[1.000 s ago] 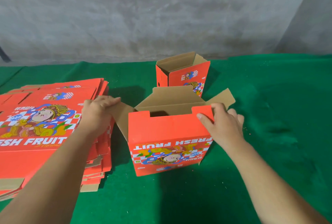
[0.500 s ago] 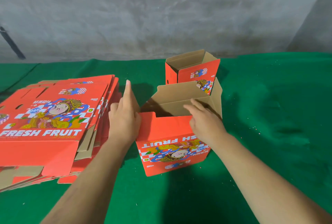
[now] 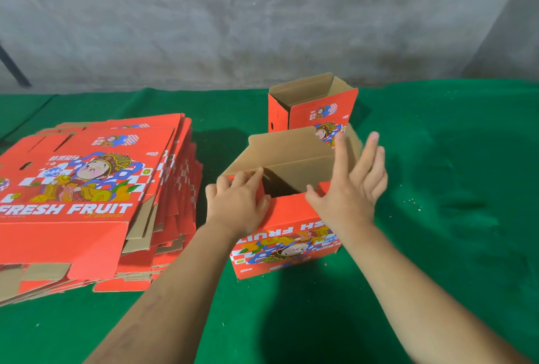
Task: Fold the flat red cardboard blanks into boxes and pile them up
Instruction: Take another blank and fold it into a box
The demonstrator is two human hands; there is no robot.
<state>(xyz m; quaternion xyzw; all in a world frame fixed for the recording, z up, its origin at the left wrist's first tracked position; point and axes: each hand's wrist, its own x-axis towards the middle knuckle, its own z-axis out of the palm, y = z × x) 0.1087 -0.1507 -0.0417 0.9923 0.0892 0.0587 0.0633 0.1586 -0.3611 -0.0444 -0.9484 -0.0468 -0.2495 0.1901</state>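
Observation:
A half-folded red box with a cartoon print and upside-down "FRESH FRUIT" lettering stands on the green cloth in front of me. Its brown far flap stands up. My left hand presses down on the box's left top corner, fingers bent over the edge. My right hand is raised over the right top corner with fingers spread and straight, the palm near the rim. A finished open-topped red box stands just behind. A thick pile of flat red blanks lies to the left.
Green cloth covers the table, with small crumbs scattered on the right. A grey concrete wall rises behind the table's far edge. A dark rod leans at the far left.
The side flaps have been folded into the box. My left hand moved from beside the box onto its left corner; my right hand lifted out of the box and spread its fingers.

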